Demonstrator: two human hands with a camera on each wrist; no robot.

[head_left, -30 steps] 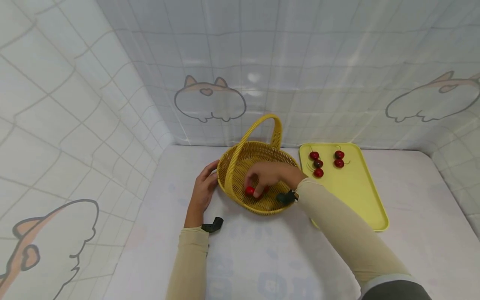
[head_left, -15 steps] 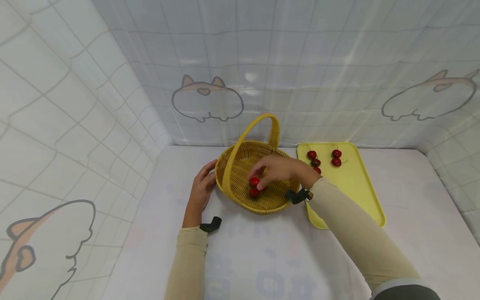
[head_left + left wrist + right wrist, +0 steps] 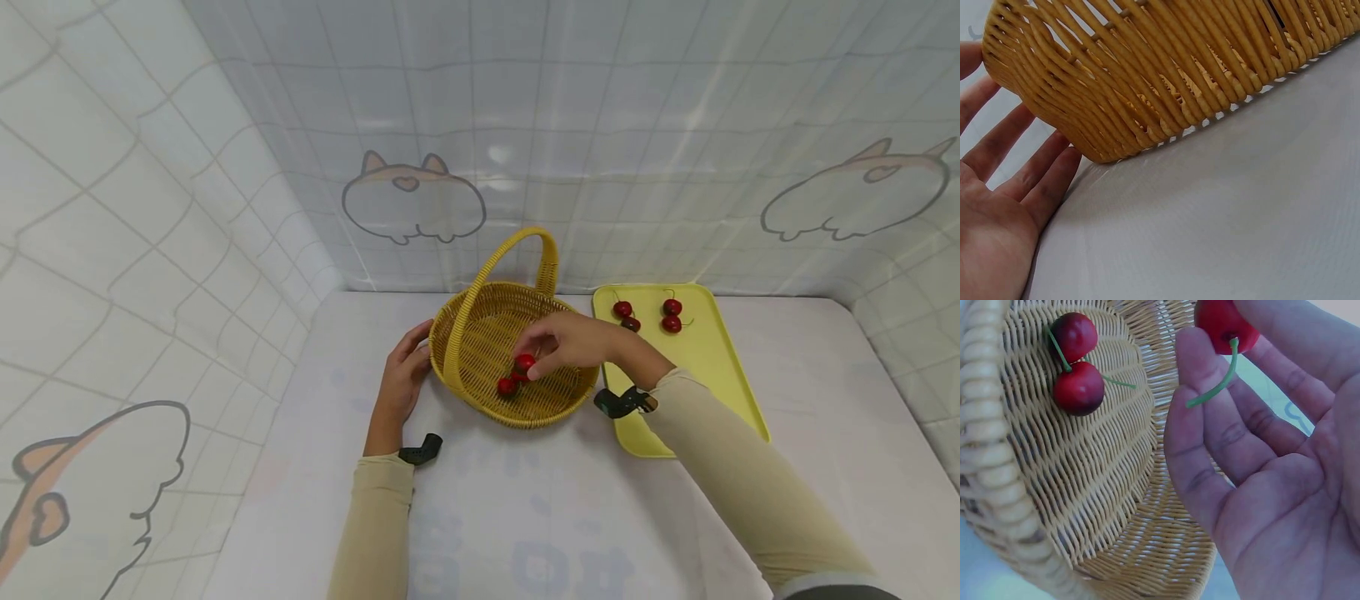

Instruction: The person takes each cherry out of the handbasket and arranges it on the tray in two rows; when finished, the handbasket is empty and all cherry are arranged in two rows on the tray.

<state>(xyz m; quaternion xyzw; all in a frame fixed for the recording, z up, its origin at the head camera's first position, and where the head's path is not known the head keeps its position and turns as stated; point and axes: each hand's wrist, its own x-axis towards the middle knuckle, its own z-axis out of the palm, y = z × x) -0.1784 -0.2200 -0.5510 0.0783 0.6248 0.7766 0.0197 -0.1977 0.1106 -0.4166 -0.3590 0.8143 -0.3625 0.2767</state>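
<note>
A yellow wicker basket (image 3: 480, 329) with a tall handle stands on the table. My left hand (image 3: 401, 379) rests against its left side; in the left wrist view the extended fingers (image 3: 1041, 165) touch the weave. Above the basket's inside, my right hand (image 3: 573, 343) pinches a red cherry (image 3: 1225, 325) between thumb and fingers, its green stem hanging free. Two more cherries (image 3: 1079, 389) lie together on the basket floor, touching each other in the right wrist view.
Right of the basket lies a yellow tray (image 3: 712, 392) with several stemmed cherries (image 3: 672, 315) near its far end. My right forearm covers part of the tray. Tiled-pattern walls (image 3: 600, 167) bound the table (image 3: 487, 508) at the back and sides.
My right hand has risen slightly and shifted right with the pinched cherry, bringing the cherries below into view. The left hand keeps its place on the basket.
</note>
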